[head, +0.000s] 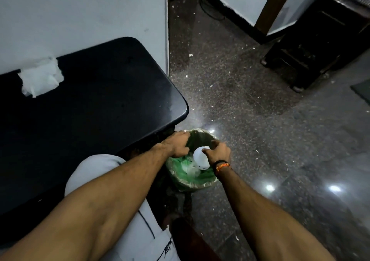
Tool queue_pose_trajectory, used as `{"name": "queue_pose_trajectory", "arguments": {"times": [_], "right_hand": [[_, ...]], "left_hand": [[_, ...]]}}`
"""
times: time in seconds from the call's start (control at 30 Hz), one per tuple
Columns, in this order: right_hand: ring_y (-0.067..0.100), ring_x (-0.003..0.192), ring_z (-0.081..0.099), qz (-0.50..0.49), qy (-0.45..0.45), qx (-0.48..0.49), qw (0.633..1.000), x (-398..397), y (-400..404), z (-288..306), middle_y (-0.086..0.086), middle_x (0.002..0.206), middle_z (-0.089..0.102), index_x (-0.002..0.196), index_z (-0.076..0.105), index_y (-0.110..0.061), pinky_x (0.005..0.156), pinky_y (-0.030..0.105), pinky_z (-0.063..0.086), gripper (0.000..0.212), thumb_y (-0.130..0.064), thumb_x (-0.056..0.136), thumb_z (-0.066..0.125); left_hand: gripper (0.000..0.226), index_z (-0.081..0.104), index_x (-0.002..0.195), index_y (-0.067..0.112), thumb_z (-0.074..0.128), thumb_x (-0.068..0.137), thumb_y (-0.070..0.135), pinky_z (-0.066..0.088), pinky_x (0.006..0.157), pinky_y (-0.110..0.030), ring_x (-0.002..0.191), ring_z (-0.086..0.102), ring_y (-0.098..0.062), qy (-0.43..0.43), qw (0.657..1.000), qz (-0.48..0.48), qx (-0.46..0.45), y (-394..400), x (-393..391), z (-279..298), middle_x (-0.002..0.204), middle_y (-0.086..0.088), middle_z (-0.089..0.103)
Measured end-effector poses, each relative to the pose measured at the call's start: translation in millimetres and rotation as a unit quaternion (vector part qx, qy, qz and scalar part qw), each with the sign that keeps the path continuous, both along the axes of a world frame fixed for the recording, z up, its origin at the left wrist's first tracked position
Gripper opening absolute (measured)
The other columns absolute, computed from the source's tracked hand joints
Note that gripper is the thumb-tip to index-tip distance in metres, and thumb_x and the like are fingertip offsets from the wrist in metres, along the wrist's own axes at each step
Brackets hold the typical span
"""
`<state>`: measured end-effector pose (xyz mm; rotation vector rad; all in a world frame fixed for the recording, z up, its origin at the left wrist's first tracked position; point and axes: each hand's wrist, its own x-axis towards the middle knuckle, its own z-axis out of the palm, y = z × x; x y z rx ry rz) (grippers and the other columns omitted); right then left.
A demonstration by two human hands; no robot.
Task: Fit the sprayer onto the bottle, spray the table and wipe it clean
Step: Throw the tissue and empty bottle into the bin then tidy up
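Off the worktop's [100,120] near right corner, over the green-lined bin [192,180], the right hand [217,153] grips the white bottle [200,158], the left hand [178,144] curls at the bin's edge on something I cannot make out; no sprayer shows, so fitting, spraying and wiping look undone.

Bare forearms — black-orange wristband [222,164], white shorts [96,172]

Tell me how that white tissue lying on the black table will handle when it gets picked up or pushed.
The tissue looks crumpled and thin, so it is probably floppy and very light. Pushed across the glossy black table, it would likely slide and bunch rather than roll. Its ragged edges suggest it could tear easily, more so if wet.
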<state>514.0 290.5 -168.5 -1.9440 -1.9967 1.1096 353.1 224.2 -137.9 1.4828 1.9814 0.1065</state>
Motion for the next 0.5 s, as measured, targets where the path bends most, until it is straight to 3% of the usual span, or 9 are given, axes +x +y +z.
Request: {"name": "queue_pose_trajectory", "arguments": {"times": [0.13, 0.3, 0.4, 0.5], "right_hand": [[0.03, 0.108, 0.069, 0.012, -0.011, 0.007, 1.0, 0, 2, 9, 0.011, 0.113, 0.075, 0.118, 0.072, -0.015, 0.094, 0.037, 0.056, 0.048, -0.023, 0.072, 0.084], [0.033, 0.092, 0.071, 0.032, -0.022, 0.043, 0.998, -9, -4, 36, 0.013, 0.096, 0.076, 0.102, 0.077, -0.014, 0.072, 0.03, 0.053, 0.03, -0.016, 0.072, 0.076], [0.034, 0.094, 0.07, 0.044, -0.003, 0.06, 0.997, -15, -8, 51, 0.014, 0.101, 0.075, 0.103, 0.077, -0.013, 0.077, 0.033, 0.054, 0.031, -0.012, 0.073, 0.073], [0.032, 0.109, 0.065, 0.064, -0.002, 0.07, 0.996, -25, -9, 66, 0.013, 0.122, 0.068, 0.119, 0.071, -0.013, 0.092, 0.036, 0.052, 0.04, -0.016, 0.079, 0.074]], "left_hand": [[0.049, 0.052, 0.133, 0.006, 0.063, 0.087, 0.022, 0.042, 0.108, -0.041, 0.128, 0.051, -0.033, 0.007, 1.0, -0.011, 0.012, -3, 2, 8, 0.135, -0.017, 0.056], [0.04, 0.056, 0.126, 0.005, 0.061, 0.087, 0.017, 0.043, 0.103, -0.039, 0.122, 0.054, -0.033, 0.005, 0.999, -0.003, 0.051, -15, 0, 30, 0.129, -0.015, 0.059], [0.035, 0.059, 0.122, 0.008, 0.059, 0.088, 0.015, 0.046, 0.099, -0.039, 0.119, 0.056, -0.03, -0.007, 0.996, 0.008, 0.09, -21, -2, 46, 0.125, -0.012, 0.062], [0.042, 0.058, 0.132, 0.01, 0.056, 0.089, 0.014, 0.045, 0.103, -0.039, 0.124, 0.055, -0.028, -0.009, 0.992, 0.012, 0.128, -25, -4, 65, 0.133, -0.01, 0.061]]}}
